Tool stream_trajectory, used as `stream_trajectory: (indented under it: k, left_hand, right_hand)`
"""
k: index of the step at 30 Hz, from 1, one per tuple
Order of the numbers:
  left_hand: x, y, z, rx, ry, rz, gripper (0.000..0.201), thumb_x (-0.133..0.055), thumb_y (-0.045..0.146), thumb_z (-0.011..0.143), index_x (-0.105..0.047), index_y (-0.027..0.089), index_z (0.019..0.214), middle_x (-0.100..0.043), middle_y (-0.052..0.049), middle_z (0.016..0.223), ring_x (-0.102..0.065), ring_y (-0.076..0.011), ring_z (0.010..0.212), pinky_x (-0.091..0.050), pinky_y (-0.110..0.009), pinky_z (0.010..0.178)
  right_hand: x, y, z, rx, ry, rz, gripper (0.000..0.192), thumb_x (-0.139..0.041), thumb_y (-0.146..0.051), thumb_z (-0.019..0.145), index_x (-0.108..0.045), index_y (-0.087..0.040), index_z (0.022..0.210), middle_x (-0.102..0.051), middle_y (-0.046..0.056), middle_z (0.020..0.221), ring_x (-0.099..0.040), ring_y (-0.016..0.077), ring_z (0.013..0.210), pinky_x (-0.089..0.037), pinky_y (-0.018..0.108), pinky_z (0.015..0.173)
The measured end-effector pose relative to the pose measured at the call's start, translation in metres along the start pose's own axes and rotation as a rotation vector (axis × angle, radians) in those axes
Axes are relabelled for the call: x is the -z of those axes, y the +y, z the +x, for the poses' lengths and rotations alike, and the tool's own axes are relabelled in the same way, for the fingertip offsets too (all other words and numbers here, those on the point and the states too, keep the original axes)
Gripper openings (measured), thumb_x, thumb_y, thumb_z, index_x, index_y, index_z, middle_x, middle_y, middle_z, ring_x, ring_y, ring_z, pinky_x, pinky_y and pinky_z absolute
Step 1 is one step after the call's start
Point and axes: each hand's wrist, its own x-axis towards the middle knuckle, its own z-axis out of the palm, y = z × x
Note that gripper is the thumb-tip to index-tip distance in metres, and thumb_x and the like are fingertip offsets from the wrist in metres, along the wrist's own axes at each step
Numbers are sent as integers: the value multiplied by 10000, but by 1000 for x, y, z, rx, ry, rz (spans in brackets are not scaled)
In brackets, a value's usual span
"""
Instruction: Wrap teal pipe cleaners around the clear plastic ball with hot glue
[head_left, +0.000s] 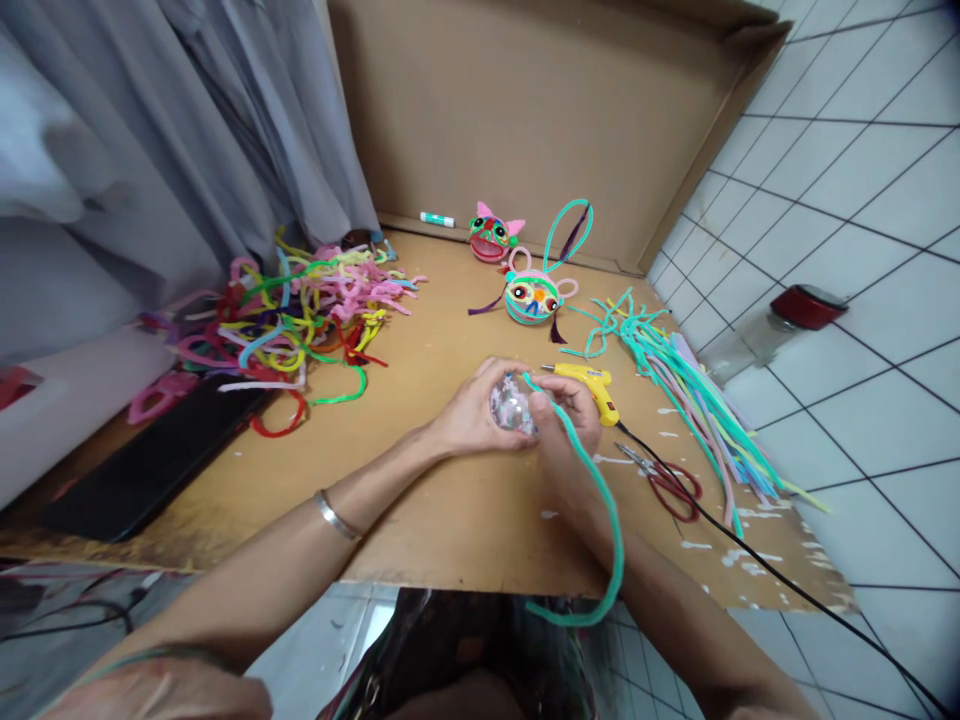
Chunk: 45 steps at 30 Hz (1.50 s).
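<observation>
My left hand (474, 408) is wrapped round a clear, patterned ball (513, 408) above the middle of the table. Between the thumb and fingers of my right hand (571, 412) is one end of a teal pipe cleaner (604, 490), pressed to the upper right of the ball. Its loose length curves down over my right forearm and past the table's front edge. Just beyond my right hand lies a yellow hot glue gun (589, 385), its black cord running off to the lower right. Red-handled scissors (667, 482) rest to the right.
A heap of colourful pipe cleaners (300, 310) and a black flat panel (150, 460) lie left. Straight pipe cleaners (697, 400) and a red-lidded jar (772, 330) are right. Two decorated face ornaments, one pink-eared (491, 238), one teal (532, 300), and a glue stick (437, 219) stand behind.
</observation>
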Motion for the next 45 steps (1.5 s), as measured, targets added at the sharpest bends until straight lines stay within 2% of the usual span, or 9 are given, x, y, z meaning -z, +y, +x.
stream_trajectory:
  k: [10, 18, 25, 31, 35, 37, 41, 43, 45]
  left_hand:
    - [-1, -6, 0, 11, 12, -114, 735, -804, 252, 533, -519, 181, 1207, -577, -126, 1245, -593, -308, 1168, -486, -460, 1009]
    - [-1, -10, 0, 28, 10, -127, 756, -816, 224, 522, -512, 198, 1213, -582, -122, 1261, -593, -309, 1178, -486, -458, 1017]
    - [2, -11, 1, 35, 47, -135, 721, -802, 234, 529, -518, 190, 1190, -610, -105, 1209, -629, -272, 1091, -516, -416, 959]
    - [4, -16, 5, 51, 113, -118, 710, -790, 270, 537, -499, 178, 1178, -642, -73, 1133, -644, -233, 1027, -536, -369, 912]
    - [9, -19, 9, 60, 198, -64, 743, -816, 304, 530, -491, 181, 1187, -649, -63, 1123, -642, -224, 1030, -534, -356, 915]
    - [11, -21, 10, 87, 228, -62, 777, -836, 325, 514, -489, 179, 1194, -650, -61, 1113, -644, -224, 1016, -537, -357, 909]
    - [10, -25, 12, 129, 252, -116, 807, -851, 324, 488, -487, 172, 1192, -642, -68, 1109, -644, -226, 1001, -534, -368, 909]
    - [9, -27, 12, 130, 244, -144, 815, -856, 314, 476, -487, 175, 1190, -635, -75, 1125, -637, -230, 1015, -523, -380, 928]
    - [7, -27, 12, 122, 240, -132, 802, -852, 306, 483, -496, 179, 1191, -620, -85, 1160, -624, -242, 1059, -501, -397, 971]
  right_hand:
    - [-3, 11, 2, 105, 7, -38, 465, -739, -268, 677, -592, -240, 1117, -622, 66, 1171, -601, 266, 1156, -477, 487, 1050]
    - [-1, 0, 2, 73, -50, -101, 450, -711, -264, 703, -576, -223, 1130, -625, 83, 1171, -609, 254, 1118, -493, 461, 1024]
    - [-3, 5, 2, 145, -58, -125, 439, -676, -279, 740, -556, -236, 1160, -621, 82, 1188, -602, 256, 1153, -488, 475, 1043]
    - [0, 7, 5, 316, -156, -225, 410, -599, -272, 827, -527, -211, 1226, -614, 112, 1244, -570, 241, 1221, -476, 436, 1055]
    - [13, 12, 21, 454, -189, -516, 304, -472, -259, 896, -574, -210, 1178, -647, 107, 1209, -578, 240, 1170, -446, 445, 1044]
    - [25, 14, 35, 358, -145, -772, 305, -429, -245, 901, -603, -186, 1145, -660, 126, 1185, -575, 269, 1155, -429, 473, 1028]
    - [52, 16, 66, -66, -205, -1363, 500, -494, -476, 903, -646, -53, 1122, -655, 257, 1159, -591, 391, 1131, -448, 528, 946]
    - [60, 19, 75, -276, -273, -1498, 627, -489, -586, 887, -668, -20, 1091, -664, 284, 1118, -640, 396, 1063, -492, 486, 871]
    - [63, 23, 78, -391, -327, -1539, 689, -501, -660, 856, -683, -38, 1091, -683, 267, 1107, -666, 381, 1057, -510, 441, 855]
